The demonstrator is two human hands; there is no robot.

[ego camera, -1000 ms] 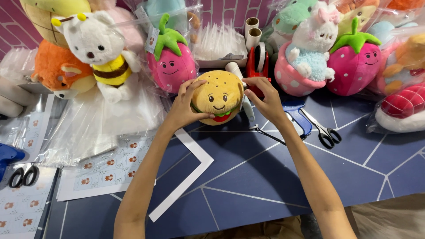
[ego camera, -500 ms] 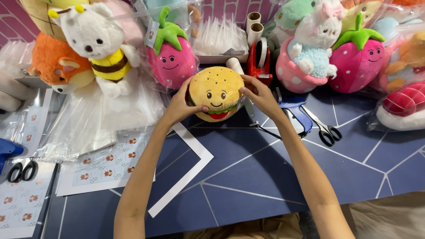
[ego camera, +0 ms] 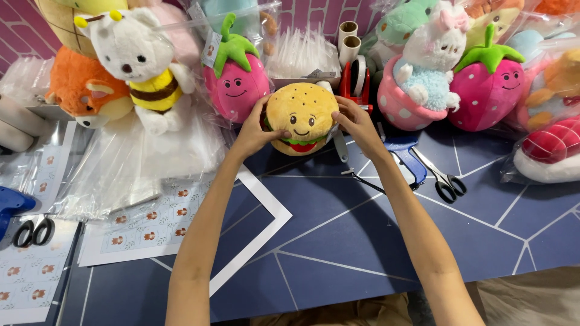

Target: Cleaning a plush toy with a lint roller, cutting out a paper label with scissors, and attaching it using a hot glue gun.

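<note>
Two hands grip one burger plush toy (ego camera: pixel 302 119) at the far edge of the dark blue table (ego camera: pixel 362 241): the left hand (ego camera: pixel 257 128) cups its left side with the thumb pressed against the bun, and the right hand (ego camera: pixel 355 119) closes narrowly on its right edge, fingers pinching at the seam. The toy sits upright, face toward the camera, just in front of a red tape dispenser (ego camera: pixel 356 78) and beside a pink strawberry plush (ego camera: pixel 235 81). Risk noted: the toy is round and soft, so a squeeze from one side only could roll it back against the dispenser or tip the crowded row of toys behind. Loose scissors (ego camera: pixel 444 181) and a blue-handled tool (ego camera: pixel 406 158) lie near the right forearm; a sweep of that arm could catch them. Materials: short fuzzy pile on the bun, stitched felt-like face, crinkled clear plastic bags (ego camera: pixel 139 160) to the left, smooth printed tabletop.
</note>
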